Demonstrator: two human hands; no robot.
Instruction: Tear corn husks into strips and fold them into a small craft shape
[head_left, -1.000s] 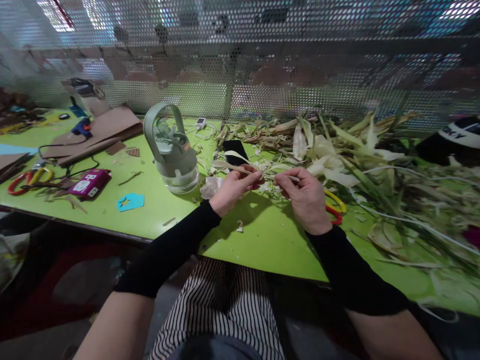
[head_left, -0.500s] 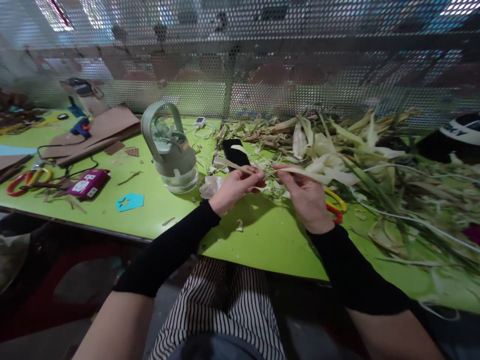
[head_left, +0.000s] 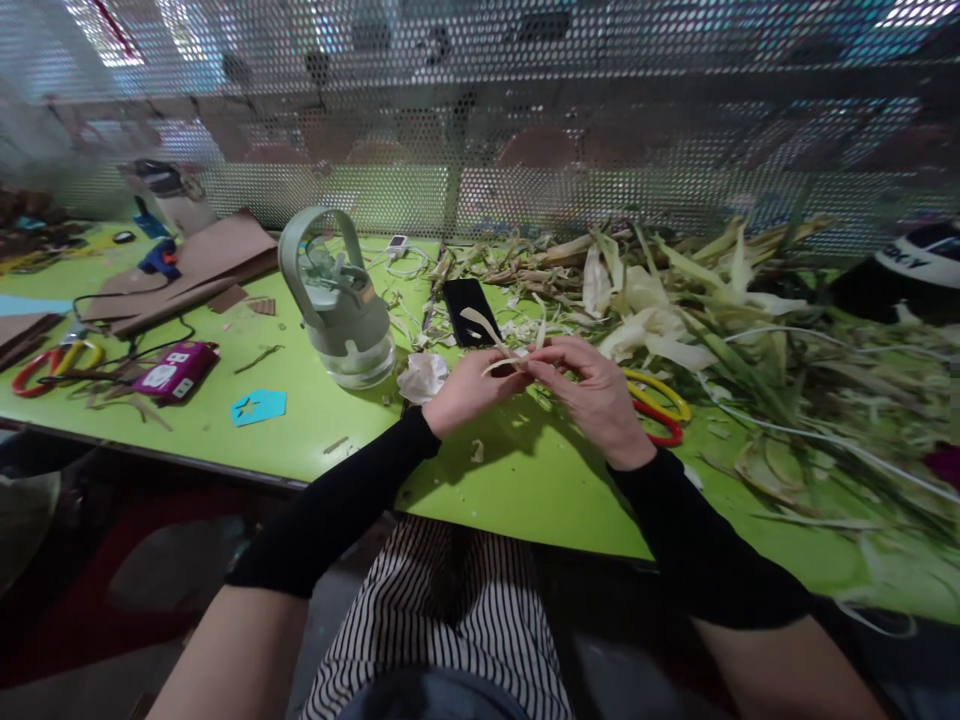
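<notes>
Above the green table, the left hand and right hand meet fingertip to fingertip, both pinching a pale husk strip, with the sage-green lidded jug, contents unclear, standing left of them.

You pinch a pale, narrow husk strip between both hands above the green table; its free end curls up and leftward.

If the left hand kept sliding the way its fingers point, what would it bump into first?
The left hand points right, toward the right hand. Their fingertips nearly meet around a pale husk strip, so it would probably meet the right hand first.
</notes>
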